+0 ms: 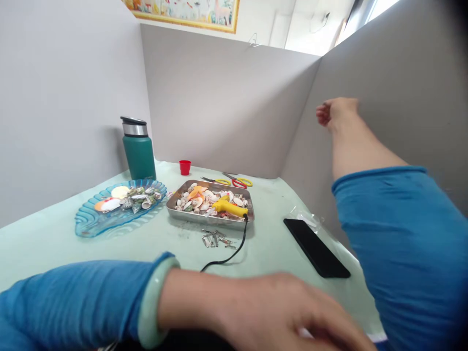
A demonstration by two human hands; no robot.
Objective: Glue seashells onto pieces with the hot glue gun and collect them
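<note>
My left hand (270,307), with a pale green bangle (155,300) at the wrist, reaches across the bottom of the view. Its fingers are blurred and partly cut off by the lower edge, so what they hold is hidden. Raised beside the right partition, my right hand (336,111) has its fingers curled closed; their inside does not show. Beyond my left hand, a yellow glue gun (230,208) lies on seashells (197,197) in a metal tray (210,220), its black cord (234,254) running toward me. Small metal clips (215,239) lie in front of the tray.
A blue glass plate (91,226) with shells stands left, before a green bottle (139,156). Behind the tray are a red cup (185,167), yellow-handled scissors (221,181) and red-and-yellow scissors (239,182). A black phone (316,247) and clear plastic bag (307,217) lie right. Grey partitions (226,102) enclose the table.
</note>
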